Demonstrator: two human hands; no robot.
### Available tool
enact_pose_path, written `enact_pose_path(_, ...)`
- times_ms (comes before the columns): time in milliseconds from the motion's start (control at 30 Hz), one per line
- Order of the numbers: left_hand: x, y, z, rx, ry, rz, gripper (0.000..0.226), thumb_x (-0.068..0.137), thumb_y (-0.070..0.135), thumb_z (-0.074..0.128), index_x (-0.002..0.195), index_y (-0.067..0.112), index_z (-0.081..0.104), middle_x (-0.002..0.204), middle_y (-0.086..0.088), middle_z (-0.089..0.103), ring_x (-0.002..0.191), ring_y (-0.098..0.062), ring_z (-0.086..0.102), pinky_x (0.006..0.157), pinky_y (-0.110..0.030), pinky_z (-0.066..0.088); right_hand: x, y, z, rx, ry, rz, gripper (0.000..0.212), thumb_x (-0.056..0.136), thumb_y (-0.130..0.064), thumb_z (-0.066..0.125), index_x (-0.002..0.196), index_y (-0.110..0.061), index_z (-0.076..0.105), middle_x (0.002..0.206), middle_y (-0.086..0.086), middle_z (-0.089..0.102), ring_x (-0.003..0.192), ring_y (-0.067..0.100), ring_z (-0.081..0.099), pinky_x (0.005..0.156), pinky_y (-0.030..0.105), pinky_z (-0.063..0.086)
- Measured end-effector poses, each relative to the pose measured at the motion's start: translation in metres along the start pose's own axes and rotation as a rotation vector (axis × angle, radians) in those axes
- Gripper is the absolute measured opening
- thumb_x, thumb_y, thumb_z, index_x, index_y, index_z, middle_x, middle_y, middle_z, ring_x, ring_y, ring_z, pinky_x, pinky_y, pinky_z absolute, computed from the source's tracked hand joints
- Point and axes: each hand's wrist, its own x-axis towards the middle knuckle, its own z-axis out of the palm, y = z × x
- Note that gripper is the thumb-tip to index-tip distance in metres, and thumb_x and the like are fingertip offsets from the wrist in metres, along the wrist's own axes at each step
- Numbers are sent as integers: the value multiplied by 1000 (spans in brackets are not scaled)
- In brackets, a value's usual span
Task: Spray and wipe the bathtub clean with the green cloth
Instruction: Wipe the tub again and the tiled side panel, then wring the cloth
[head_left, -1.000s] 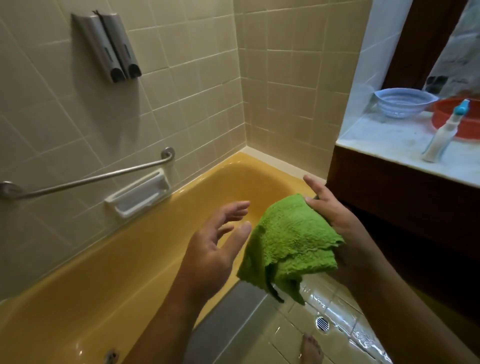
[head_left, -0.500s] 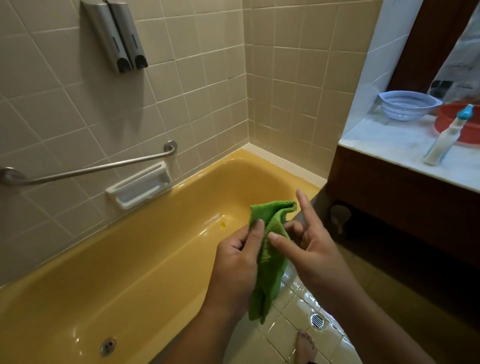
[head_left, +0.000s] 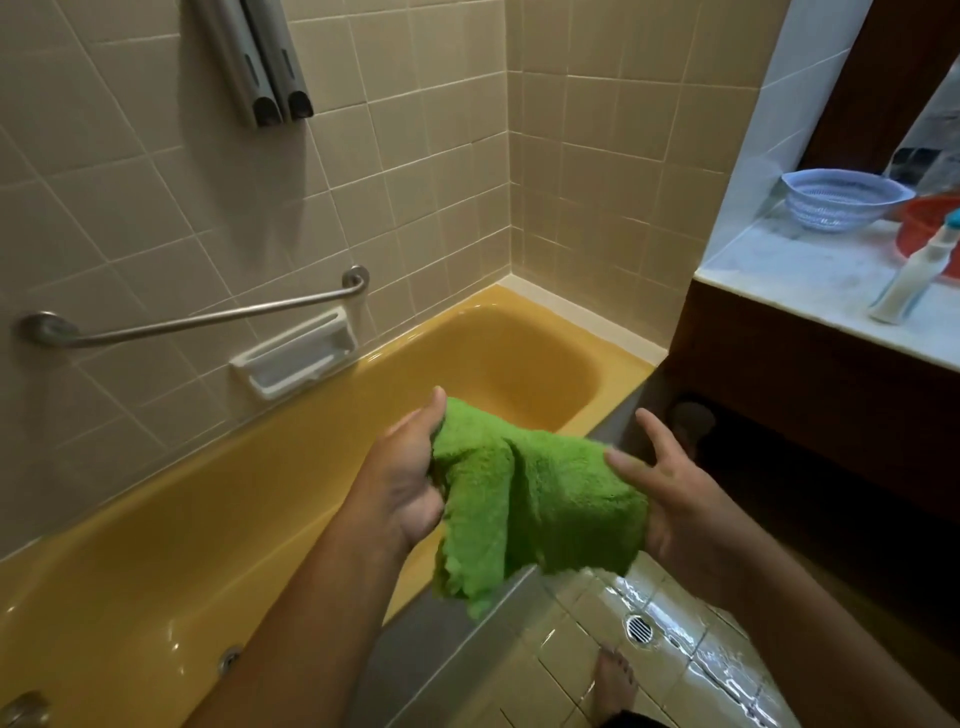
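The green cloth (head_left: 524, 493), bunched narrow before, now spreads wider between the hands, above the bathtub (head_left: 156, 545) edge. The left hand (head_left: 405, 483) grips it with curled fingers; the right hand (head_left: 680, 509) supports it, fingers spread straight. Spraying and wiping seem not yet begun.

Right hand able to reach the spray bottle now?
Probably yes: nothing stands between the right hand and the spray bottle near the counter edge, but the green cloth drapes its palm.
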Motion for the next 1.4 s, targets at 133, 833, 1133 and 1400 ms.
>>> enact_pose_path(133, -1, -10, -25, -16, -227, -15, 66, 89, 23, 79, 147, 22, 47, 130, -25, 66, 110, -40, 72, 82, -49, 63, -6, 6, 1, -91, 57, -184, 101, 82, 3, 71, 153, -56, 31, 118, 25, 71, 99, 41, 75, 74, 48, 64)
enact_pose_path(833, 15, -37, -57, 1580, 126, 624, 9, 103, 27, 61, 109, 28, 67, 121, 6, 43, 108, -17, 50, 83, -29, 44, 10, 5, -11, -1317, 264, -523, 26, 93, -54, 56, 98, -33, 71, 104, -19, 55, 106, 12, 43, 96, 51, 47)
enact_pose_path(1133, -22, -79, -3, -153, -86, -267, 50, 106, 42, 53, 132, -1, 55, 118, -30, 69, 105, -40, 71, 97, -54, 58, 12, 45, 2, -1474, 39, -1105, 28, 98, -37, 61, 113, -18, 74, 105, -6, 75, 97, 10, 68, 94, 42, 53)
enact_pose_path(1400, 8, -89, 11, 171, -71, 59, 73, 105, 2, 54, 159, 42, 25, 116, -11, 77, 96, -27, 77, 57, -34, 59, -11, 70, -25, -1156, 60, -774, 31, 98, -54, 62, 108, -27, 75, 101, -23, 70, 95, 1, 66, 77, 33, 56)
